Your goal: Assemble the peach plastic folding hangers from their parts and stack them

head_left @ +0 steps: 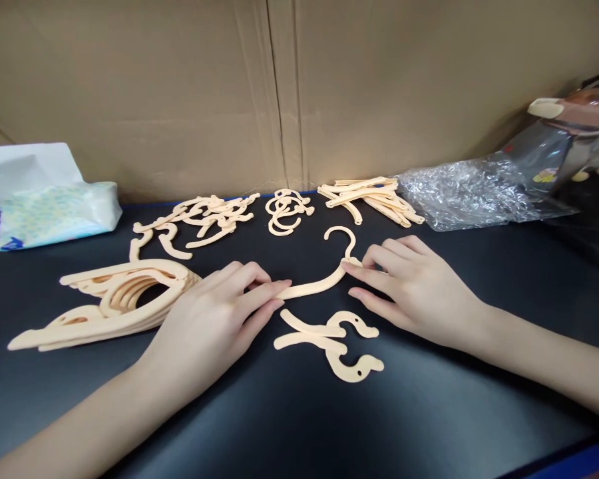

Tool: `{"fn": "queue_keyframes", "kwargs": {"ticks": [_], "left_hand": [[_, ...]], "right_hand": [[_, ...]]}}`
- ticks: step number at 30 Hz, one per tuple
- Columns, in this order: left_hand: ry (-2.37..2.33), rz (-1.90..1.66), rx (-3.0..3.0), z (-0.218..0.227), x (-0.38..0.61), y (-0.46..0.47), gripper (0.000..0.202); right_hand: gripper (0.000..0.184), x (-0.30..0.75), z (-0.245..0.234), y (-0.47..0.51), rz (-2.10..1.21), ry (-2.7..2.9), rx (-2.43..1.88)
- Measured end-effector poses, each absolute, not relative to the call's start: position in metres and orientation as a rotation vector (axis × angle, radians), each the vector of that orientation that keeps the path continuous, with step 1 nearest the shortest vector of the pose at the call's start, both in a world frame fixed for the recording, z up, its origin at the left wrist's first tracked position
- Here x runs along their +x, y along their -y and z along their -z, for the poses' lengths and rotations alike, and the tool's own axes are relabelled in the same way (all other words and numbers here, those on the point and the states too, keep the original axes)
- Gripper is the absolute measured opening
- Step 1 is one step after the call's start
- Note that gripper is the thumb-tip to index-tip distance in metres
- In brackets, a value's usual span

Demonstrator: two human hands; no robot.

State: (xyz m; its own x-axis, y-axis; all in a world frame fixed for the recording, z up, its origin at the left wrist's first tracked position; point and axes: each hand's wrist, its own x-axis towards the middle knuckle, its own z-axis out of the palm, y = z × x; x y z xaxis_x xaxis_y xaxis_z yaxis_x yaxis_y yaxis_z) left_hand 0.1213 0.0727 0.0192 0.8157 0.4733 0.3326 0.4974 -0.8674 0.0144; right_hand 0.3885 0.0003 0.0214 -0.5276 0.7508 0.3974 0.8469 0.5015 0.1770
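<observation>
My left hand point(219, 303) pinches the left end of a curved cream plastic hanger arm point(314, 287) between thumb and fingers. At its right end, where a small hook point(343, 231) meets it, the fingers of my right hand point(422, 289) grip the joint. Part of that joint is hidden by my fingertips. Just below lie two short straight-ended pieces, each touching a swan-neck-shaped piece point(352, 366) with a small hole. Beside my left wrist is a stack of folded cream hangers point(124, 313), partly covered by my hand.
Toward the back of the black table point(299, 426) are loose curved pieces point(214, 216), a small pile of hooks point(287, 207) and a heap of hanger arms point(374, 196). Crinkled clear plastic point(474, 193) lies at right, a tissue pack point(54, 206) at left. Cardboard point(180, 86) stands behind.
</observation>
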Motion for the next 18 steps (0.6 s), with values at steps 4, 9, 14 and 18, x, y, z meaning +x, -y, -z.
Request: {"fn": "queue_keyframes", "kwargs": {"ticks": [4, 9, 14, 18], "left_hand": [[0.771, 0.509, -2.923, -0.0192, 0.1206, -0.0728, 0.032], [0.796, 0.518, -2.95, -0.018, 0.1204, -0.0725, 0.03], [0.808, 0.512, -2.947, -0.0174, 0.1208, -0.0729, 0.032], [0.815, 0.511, -2.949, -0.0172, 0.121, -0.0725, 0.033]], "right_hand": [[0.029, 0.3855, -0.0199, 0.0028, 0.575, 2.519, -1.291], [0.028, 0.3813, -0.0197, 0.0067, 0.533, 2.564, -1.228], [0.028, 0.3833, -0.0203, 0.0049, 0.532, 2.535, -1.264], [0.028, 0.3836, -0.0207, 0.0038, 0.518, 2.53, -1.272]]}}
